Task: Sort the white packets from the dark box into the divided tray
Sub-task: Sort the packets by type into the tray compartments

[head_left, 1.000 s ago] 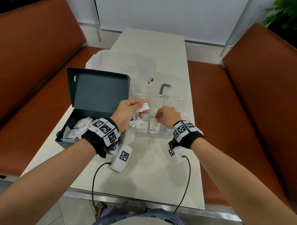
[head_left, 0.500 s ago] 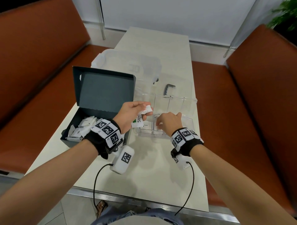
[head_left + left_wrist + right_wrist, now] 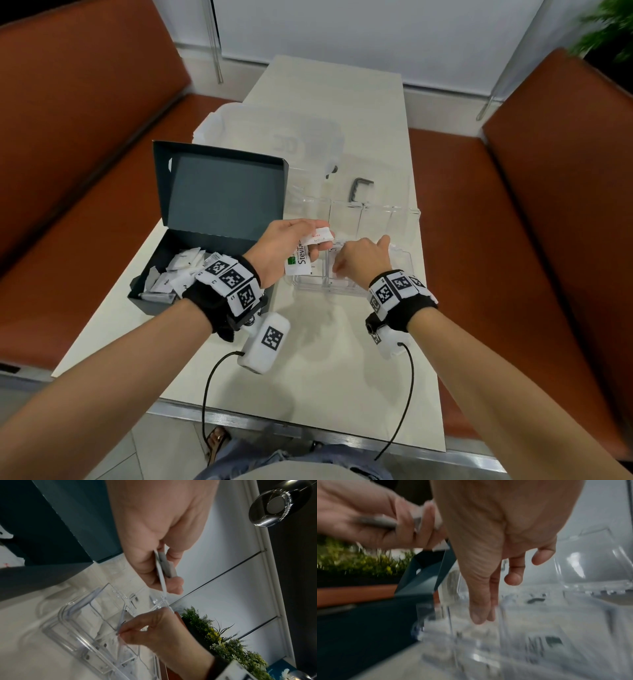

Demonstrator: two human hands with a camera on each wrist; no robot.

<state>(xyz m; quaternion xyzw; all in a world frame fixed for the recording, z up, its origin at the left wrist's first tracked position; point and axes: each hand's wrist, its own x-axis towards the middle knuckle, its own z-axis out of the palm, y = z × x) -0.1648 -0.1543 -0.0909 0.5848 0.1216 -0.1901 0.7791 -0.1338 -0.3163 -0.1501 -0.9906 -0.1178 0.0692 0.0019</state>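
The open dark box (image 3: 219, 192) stands at the left with several white packets (image 3: 181, 274) inside. My left hand (image 3: 317, 230) hovers beside it and grips a Stevia packet (image 3: 299, 263) and a red-printed packet (image 3: 320, 236); their edges show in the left wrist view (image 3: 161, 574). The clear divided tray (image 3: 404, 260) sits right of the box. My right hand (image 3: 339, 270) reaches into a near compartment, thumb and forefinger pinching a thin white packet (image 3: 122, 618). The right wrist view is blurred; there the pinched fingertips (image 3: 482, 616) point down into the tray (image 3: 505, 628).
The tray's clear lid (image 3: 376, 219) lies open behind it. Further back are a translucent plastic container (image 3: 274, 137) and a small black bent tool (image 3: 358, 188). Orange benches (image 3: 548, 240) flank the narrow white table (image 3: 325, 359). Cables hang from both wrists.
My right hand has stayed over the tray's near compartments, fingers dipping into it. The left hand still holds its packets in about the same place.
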